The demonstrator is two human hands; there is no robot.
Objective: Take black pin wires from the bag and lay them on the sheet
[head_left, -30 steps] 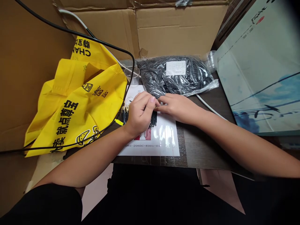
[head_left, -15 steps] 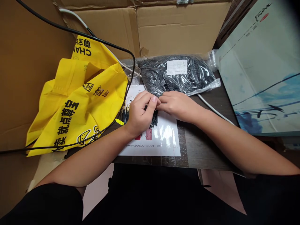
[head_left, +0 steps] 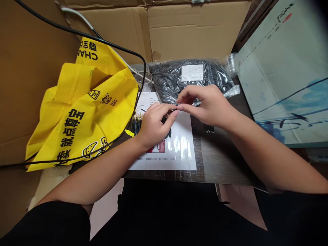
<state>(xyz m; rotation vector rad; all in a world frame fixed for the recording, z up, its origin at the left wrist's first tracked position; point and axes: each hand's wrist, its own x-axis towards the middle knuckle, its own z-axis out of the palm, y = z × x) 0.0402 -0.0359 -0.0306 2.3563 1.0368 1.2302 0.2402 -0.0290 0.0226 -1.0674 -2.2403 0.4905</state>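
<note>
Fingertips of my left hand (head_left: 157, 123) and my right hand (head_left: 207, 106) meet above a printed sheet (head_left: 183, 157). Both hands are pinched; whatever lies between the fingertips is too small to make out. Under and beside my left hand, short black wires with gold ends (head_left: 137, 124) lie in a row on the sheet, partly hidden by the hand. More black wire ends (head_left: 209, 128) show below my right hand on the dark table. Behind both hands lies a clear plastic bag full of black wires (head_left: 171, 82) with a white label.
On the left is a crumpled yellow bag (head_left: 102, 102) with a black cable (head_left: 120, 49) across it. Clear plastic cups (head_left: 143, 82) stand behind the sheet and at the back right (head_left: 232, 65). A painted box (head_left: 287, 78) stands right; cardboard (head_left: 197, 34) closes the back.
My right hand has lifted and arched its fingers, its knuckles moving right and up. Wire ends now show beneath it. My left hand's fingers reach slightly farther right.
</note>
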